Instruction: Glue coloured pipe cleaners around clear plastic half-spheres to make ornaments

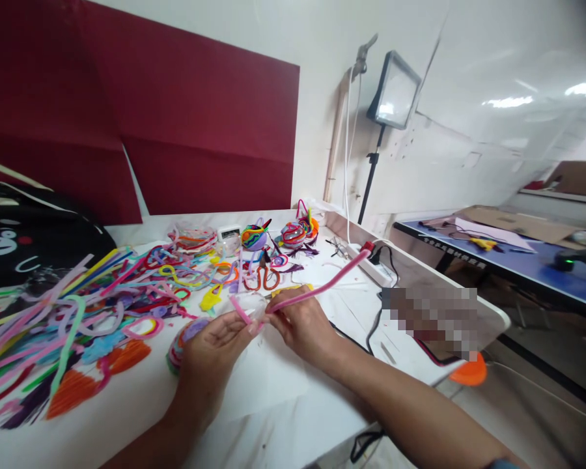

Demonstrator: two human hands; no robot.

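A pink pipe cleaner (pixel 329 283) runs between my two hands, its long end rising to the upper right and a short end poking up on the left. My left hand (pixel 219 345) pinches it near the short end. Close beside, my right hand (pixel 297 326) grips it with thumb and fingers. Behind my left wrist rests a ball wrapped in several colours (pixel 178 345), partly hidden. Just beyond my hands lie orange-handled scissors (pixel 262 279) and a yellow clip-like piece (pixel 211 298).
Loose pipe cleaners (pixel 73 312) and orange tassels (pixel 73 391) cover the table's left side. Wrapped balls (pixel 254 237) stand at the back. To the right are a power strip (pixel 377 266) with cords and a tablet-like device, partly blurred. A lamp (pixel 395 91) stands behind.
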